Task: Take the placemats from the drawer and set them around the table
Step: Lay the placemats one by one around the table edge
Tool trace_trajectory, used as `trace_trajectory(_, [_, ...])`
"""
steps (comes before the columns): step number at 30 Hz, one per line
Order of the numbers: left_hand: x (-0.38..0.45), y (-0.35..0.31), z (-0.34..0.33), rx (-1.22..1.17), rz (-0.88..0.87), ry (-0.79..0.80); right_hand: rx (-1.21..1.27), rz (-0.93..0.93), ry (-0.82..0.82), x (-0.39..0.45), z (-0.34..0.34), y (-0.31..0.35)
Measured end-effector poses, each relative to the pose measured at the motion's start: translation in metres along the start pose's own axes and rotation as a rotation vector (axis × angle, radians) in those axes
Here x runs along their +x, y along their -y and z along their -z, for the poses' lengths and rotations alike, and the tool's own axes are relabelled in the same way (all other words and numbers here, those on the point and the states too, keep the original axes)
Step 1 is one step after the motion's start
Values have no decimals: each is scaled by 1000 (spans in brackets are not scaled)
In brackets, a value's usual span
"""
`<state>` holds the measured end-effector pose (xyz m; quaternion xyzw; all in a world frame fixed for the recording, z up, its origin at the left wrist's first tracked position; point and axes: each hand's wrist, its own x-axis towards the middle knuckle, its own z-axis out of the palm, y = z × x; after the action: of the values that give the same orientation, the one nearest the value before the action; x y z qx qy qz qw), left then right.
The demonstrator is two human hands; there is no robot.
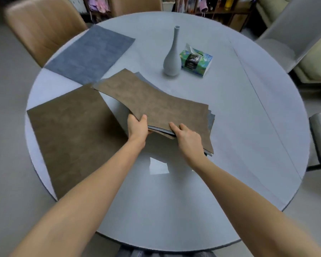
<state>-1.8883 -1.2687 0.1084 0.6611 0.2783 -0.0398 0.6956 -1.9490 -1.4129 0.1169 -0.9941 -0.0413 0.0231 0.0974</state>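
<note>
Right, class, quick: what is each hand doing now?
Left hand: closed on the stack of placemats.
Right hand: gripping the stack's near edge, fingers on top.

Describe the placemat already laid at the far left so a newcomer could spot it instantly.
Start at the round grey table, then look to its far-left edge by the tan chair. The blue-grey placemat lies flat there alone; the brown placemat beside it is nearer the person.

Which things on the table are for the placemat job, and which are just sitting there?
For the job:
stack of placemats, held by the left hand and right hand
brown placemat, laid flat
blue placemat, laid flat
round table

Just sitting there:
vase
tissue pack
chairs
</note>
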Motion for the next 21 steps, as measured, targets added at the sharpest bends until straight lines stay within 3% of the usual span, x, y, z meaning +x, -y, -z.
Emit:
trace_trajectory(7, [44, -35, 87, -94, -121, -131, 32, 160, -198, 63, -18, 85])
trace_trajectory(11, [58, -27, 116, -272, 5, -142, -79, 293, -124, 85, -38, 105])
trace_trajectory(16, [73, 10, 125, -297, 136, -130, -214, 371, -25, 87, -71, 98])
trace_trajectory(18, [73, 23, 126, -284, 189, -144, -165, 360, 130, 85, -81, 91])
trace_trajectory(21, [71, 37, 129, -220, 343, -202, -53, 273, 522, 76, -92, 76])
